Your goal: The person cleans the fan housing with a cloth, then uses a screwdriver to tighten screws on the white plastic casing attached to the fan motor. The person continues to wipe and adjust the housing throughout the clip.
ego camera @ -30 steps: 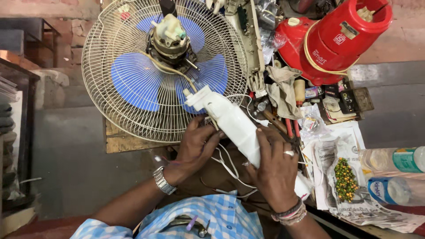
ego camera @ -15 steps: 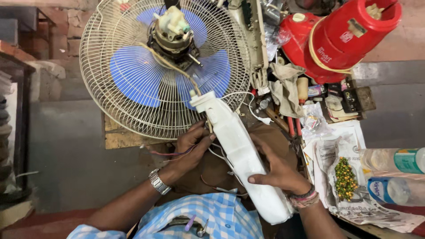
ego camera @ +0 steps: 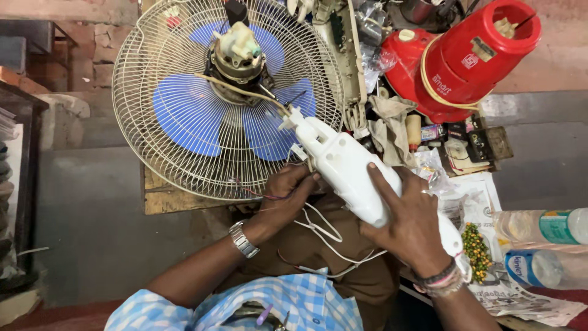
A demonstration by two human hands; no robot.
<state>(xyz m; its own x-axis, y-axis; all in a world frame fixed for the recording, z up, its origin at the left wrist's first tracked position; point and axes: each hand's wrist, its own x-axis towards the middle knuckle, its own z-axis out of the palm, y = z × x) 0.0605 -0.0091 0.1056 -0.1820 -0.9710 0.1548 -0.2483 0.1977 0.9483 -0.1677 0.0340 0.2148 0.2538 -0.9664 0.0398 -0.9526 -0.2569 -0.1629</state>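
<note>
A fan with blue blades and a white wire guard lies face down, its bare motor pointing up at me. From the motor a white plastic stand housing slants down to the right across my lap. My right hand is clamped over the housing's middle. My left hand sits under the housing's upper end, fingers among the loose white wires and thin coloured wires that hang from it. A metal watch is on my left wrist.
A red appliance jar and base stand at the upper right beside rags, tools and small parts. Newspaper, a pile of small green and orange beads and plastic bottles lie at the right. A wooden board lies under the fan.
The housing has swung up and right, with my right hand sliding higher along it. The camera has moved in closer over the fan.
</note>
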